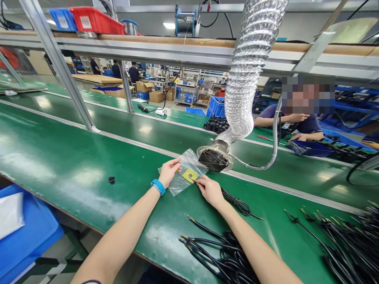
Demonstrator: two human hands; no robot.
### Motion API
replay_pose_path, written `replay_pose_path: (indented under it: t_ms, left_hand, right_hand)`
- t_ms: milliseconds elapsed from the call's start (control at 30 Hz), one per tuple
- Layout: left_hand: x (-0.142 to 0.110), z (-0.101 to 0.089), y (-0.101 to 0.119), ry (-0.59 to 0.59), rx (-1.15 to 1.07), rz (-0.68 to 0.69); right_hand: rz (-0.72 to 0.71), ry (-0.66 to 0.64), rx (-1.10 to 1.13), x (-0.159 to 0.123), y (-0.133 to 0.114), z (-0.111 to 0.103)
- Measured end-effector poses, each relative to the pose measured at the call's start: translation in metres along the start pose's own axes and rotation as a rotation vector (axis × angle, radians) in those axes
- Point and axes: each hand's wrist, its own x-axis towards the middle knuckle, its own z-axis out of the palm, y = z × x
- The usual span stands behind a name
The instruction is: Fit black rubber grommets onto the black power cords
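A clear plastic bag [177, 186] lies on the green bench, with a yellow square pad [190, 176] on or in it; the pad has a round grey spot. My left hand [170, 172], with a blue band at the wrist, is over the bag's left side. Its fingertips are pinched together on something too small to name. From the right, my right hand [211, 190] pinches a thin black piece, apparently the end of a black cable [241, 206], with the tip at the pad's lower right edge. The cable's loop lies behind that hand.
A fume fan [214, 157] on a silver duct [241, 79] hangs just beyond the bag. Bundles of black cables [219, 252] lie near my right forearm and at far right. Small black rings [111, 180] sit left. Across the bench a person [308, 126] sits.
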Motion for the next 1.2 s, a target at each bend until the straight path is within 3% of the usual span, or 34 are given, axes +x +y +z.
replay_pose_path:
  t_ms: [67,167,300,400,633,1200]
  left_hand:
    - [-0.001,0.001,0.0,-0.02,-0.009,-0.003]
    - [-0.003,0.003,-0.001,-0.051,-0.01,-0.005]
    - [-0.008,0.009,-0.003,-0.104,-0.048,-0.036]
    - [-0.012,0.013,-0.003,-0.156,-0.091,-0.09]
    - [-0.017,0.016,0.002,-0.282,-0.096,-0.156]
    - [-0.015,0.01,0.009,-0.425,0.058,-0.092]
  right_hand:
    - [-0.016,-0.021,-0.042,0.0,-0.001,-0.002]
    - [0.001,0.061,-0.019,0.001,-0.003,-0.005]
    - [0.053,0.251,0.185,0.002,-0.006,-0.01]
    - [0.055,0.302,0.313,0.003,-0.009,-0.011]
    - [0.069,0.306,0.407,0.004,-0.011,-0.01]
    - [0.097,0.353,0.428,0.005,-0.007,-0.011]
